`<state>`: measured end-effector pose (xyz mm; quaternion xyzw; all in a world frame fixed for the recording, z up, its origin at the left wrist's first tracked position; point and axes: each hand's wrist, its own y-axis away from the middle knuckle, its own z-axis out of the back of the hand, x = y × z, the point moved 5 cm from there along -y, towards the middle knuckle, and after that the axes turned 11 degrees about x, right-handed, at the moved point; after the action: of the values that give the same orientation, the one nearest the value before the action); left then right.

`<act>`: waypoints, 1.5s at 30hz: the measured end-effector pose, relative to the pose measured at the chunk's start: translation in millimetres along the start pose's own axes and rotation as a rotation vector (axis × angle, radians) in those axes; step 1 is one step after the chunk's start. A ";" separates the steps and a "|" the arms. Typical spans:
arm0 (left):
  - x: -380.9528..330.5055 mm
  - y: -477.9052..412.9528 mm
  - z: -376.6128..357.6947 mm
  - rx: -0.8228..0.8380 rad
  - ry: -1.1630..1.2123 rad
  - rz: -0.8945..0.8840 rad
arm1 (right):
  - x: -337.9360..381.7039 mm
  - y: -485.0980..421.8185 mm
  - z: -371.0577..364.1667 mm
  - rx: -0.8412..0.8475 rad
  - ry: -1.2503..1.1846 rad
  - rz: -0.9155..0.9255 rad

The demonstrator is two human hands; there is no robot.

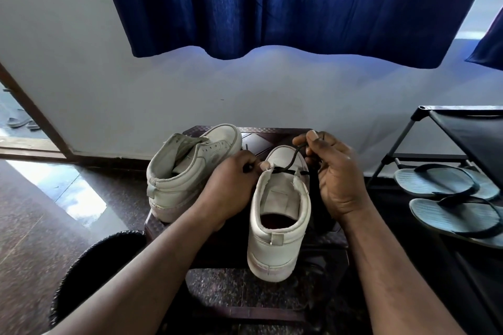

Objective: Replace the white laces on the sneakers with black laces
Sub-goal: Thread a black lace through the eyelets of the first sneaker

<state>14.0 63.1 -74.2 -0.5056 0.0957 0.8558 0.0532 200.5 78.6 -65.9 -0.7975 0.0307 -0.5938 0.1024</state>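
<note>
At the centre of the frame the right hand (336,171) pinches a black lace (295,155) that runs across the lowest eyelets of the near white sneaker (277,226). The left hand (231,187) pinches the lace's other end at that shoe's left edge. The second sneaker (187,168) lies unlaced to the left on a dark stool (261,139).

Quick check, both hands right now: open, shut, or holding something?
Left hand: pinches the black lace at the near sneaker's eyelets.
Right hand: pinches the same lace, raised over the toe.
</note>
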 end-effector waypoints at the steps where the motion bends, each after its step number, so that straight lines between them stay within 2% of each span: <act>1: -0.2 -0.4 -0.4 0.003 0.012 0.011 | -1.4 -0.6 0.2 0.005 0.025 -0.008; 6: -1.1 -2.0 -1.3 0.011 -0.004 0.051 | -6.3 0.5 2.5 0.022 0.077 -0.038; 10: 2.7 2.8 2.9 -0.003 -0.273 0.162 | -4.1 1.1 3.9 -0.012 -0.016 -0.054; 12: 3.5 10.5 3.0 -0.016 -0.334 0.223 | 1.0 1.1 8.1 -0.010 -0.114 -0.042; 14: -1.0 17.9 3.7 -0.067 -0.287 0.198 | 6.2 0.6 13.7 0.004 -0.149 -0.002; 18: -6.2 10.8 7.7 -0.151 -0.247 -0.004 | 8.8 -0.8 16.4 0.016 -0.152 0.029; 21: -1.6 2.9 4.1 -0.052 -0.068 -0.018 | 7.1 -0.6 12.0 0.031 -0.147 0.022; 25: -0.7 0.5 -0.5 -0.016 -0.033 -0.024 | 5.7 0.0 7.7 0.041 -0.133 0.016; 29: -3.1 -1.1 3.8 -0.068 -0.174 -0.022 | 6.5 0.6 8.7 0.029 -0.111 -0.003; 33: 4.3 4.9 5.1 -0.076 -0.363 0.141 | 9.1 2.1 15.3 0.003 -0.128 0.009; 35: 3.4 12.4 5.5 -0.081 -0.370 0.188 | 11.7 2.9 18.9 0.006 -0.141 0.038; 38: -4.2 12.5 6.3 -0.152 -0.456 0.011 | 13.7 2.8 21.3 0.011 -0.145 0.051; 40: -5.4 9.0 6.5 -0.160 -0.305 -0.087 | 13.8 2.4 19.4 0.017 -0.134 0.040; 42: -0.7 3.0 3.8 -0.088 -0.127 -0.083 | 13.2 2.4 16.8 0.023 -0.116 0.041; 45: 2.8 -0.1 -0.5 -0.008 -0.022 -0.046 | 11.8 2.1 13.0 0.027 -0.107 0.039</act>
<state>13.1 63.1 -76.9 -0.4984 0.0802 0.8602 0.0720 216.5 76.2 -58.8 -0.8260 0.0326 -0.5484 0.1262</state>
